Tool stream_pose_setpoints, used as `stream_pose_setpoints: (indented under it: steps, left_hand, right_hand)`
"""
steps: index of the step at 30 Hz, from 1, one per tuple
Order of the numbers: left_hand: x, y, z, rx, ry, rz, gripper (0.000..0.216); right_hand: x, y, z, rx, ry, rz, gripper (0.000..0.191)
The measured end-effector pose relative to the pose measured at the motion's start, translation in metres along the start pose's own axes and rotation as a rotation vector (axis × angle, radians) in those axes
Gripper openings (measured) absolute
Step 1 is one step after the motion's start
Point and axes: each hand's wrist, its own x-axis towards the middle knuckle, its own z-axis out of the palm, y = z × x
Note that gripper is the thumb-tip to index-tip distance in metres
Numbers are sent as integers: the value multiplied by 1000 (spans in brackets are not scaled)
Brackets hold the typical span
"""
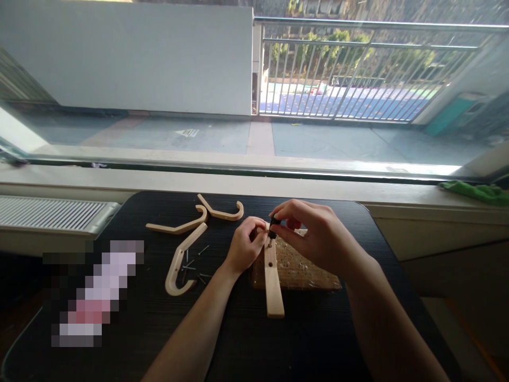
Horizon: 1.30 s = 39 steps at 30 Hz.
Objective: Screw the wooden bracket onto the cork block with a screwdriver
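On right half of black wood-grain tabletop (310,339): brown film-wrapped rectangular block (306,265). Right hand (306,223), pinched narrow. Left hand (247,245), narrow, holding far end of pale wooden strip (273,292) over block's left edge. Three pale wooden hooks (172,271) toward far-left corner. Short black tool (273,229) in right-hand pinch, tip at strip's upper hole. Grey metal screws (203,250) beside nearest hook.

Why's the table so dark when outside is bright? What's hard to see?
In the head view, daylight outside probably makes the table look dim; the black tool in the right hand lacks detail; blocky squares hide a patch at left.
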Motion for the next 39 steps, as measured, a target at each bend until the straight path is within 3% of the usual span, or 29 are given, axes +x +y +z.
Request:
stream_pose_setpoints:
  steps: [6, 26, 39]
  left_hand:
    - [-1, 1, 0, -29, 0, -39, 11]
    - [0, -2, 1, 4, -6, -21, 5]
    - [-1, -3, 1, -9, -8, -5, 6]
  right_hand:
    - [-2, -5, -4, 23, -47, 10, 8]
    - [-1, 1, -4, -24, -6, -35, 2]
    - [-1, 1, 1, 32, 0, 28, 6]
